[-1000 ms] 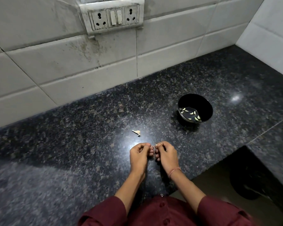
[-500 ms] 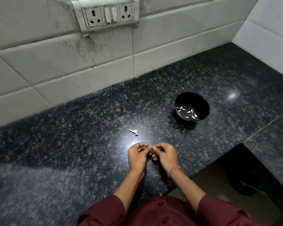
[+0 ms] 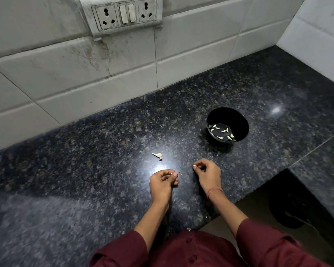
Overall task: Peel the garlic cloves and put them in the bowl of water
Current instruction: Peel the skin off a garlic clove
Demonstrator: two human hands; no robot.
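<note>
A black bowl [image 3: 239, 120] of water stands on the counter at the right, with several peeled garlic cloves [image 3: 223, 132] floating in it. My right hand [image 3: 207, 173] is below and left of the bowl, and its fingertips pinch a small pale garlic clove [image 3: 194, 166]. A hand's width to the left, my left hand [image 3: 161, 183] hovers over the counter with its fingers curled against the thumb on a thin sliver of garlic peel [image 3: 171, 172]. A loose scrap of garlic skin [image 3: 157, 155] lies on the counter beyond my left hand.
The dark speckled granite counter [image 3: 85, 170] runs to a tiled wall with a socket and switch plate [image 3: 125, 15]. Its front edge steps back at the right, where a darker recess [image 3: 289, 205] opens. A side wall closes the far right corner.
My hands, joined on the clove before, have pulled apart. The right hand has moved right towards the bowl with the clove. The left hand stays in place.
</note>
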